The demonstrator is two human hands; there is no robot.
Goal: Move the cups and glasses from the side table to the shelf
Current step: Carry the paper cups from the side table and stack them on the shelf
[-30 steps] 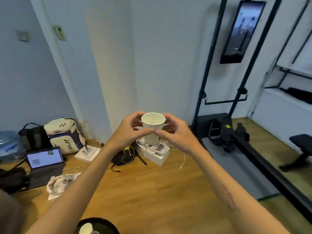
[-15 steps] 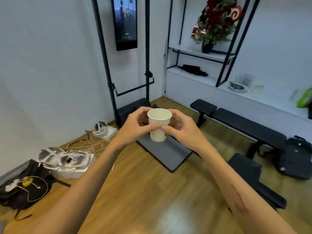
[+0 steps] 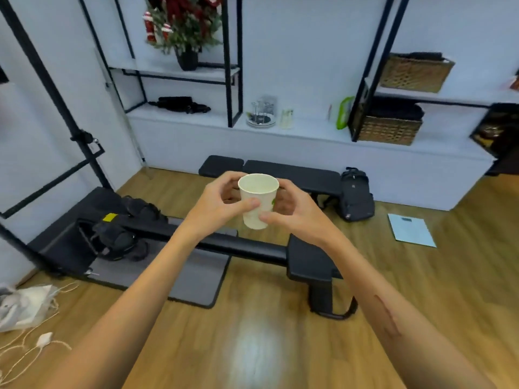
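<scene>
Currently your left hand (image 3: 217, 204) and right hand (image 3: 295, 213) both curl around one paper cup (image 3: 258, 202), thumbs pressed on its near wall, fingers wrapped behind. You hold it upright at chest height above the wooden floor (image 3: 252, 341), well short of the shelf (image 3: 309, 129). Cup: white, smooth, tapered, open round rim; a small green mark on its right side, too blurred to read. No legible writing anywhere. Below the cup, a matte black padded bench (image 3: 280, 171) and a black backpack (image 3: 355, 195) touching its right end. On the white shelf: clear glasses on a round tray (image 3: 261, 115), a pale cup (image 3: 286, 119) just beside it, woven wicker baskets (image 3: 389, 129), a dark potted plant (image 3: 185, 26) with red ornaments.
</scene>
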